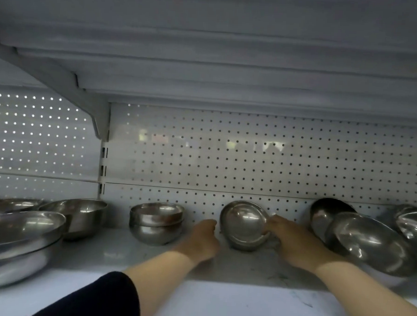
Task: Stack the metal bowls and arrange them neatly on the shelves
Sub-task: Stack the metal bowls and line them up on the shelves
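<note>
A small metal bowl (pixel 244 223) stands tipped on its side on the white shelf (pixel 219 303), its inside facing me. My right hand (pixel 290 239) grips its right rim with curled fingers. My left hand (pixel 202 237) lies just left of the bowl with fingers curled; whether it touches the bowl is hidden. A stack of two small bowls (pixel 156 221) stands upright further left. Right of my hands, several bowls (pixel 367 241) lean on their sides against each other.
Larger metal bowls (pixel 17 234) are stacked at the left edge, with another bowl (pixel 79 214) behind them. A perforated white back panel (pixel 226 158) closes the shelf. The upper shelf (pixel 207 61) hangs low overhead, carried by a bracket (pixel 85 98).
</note>
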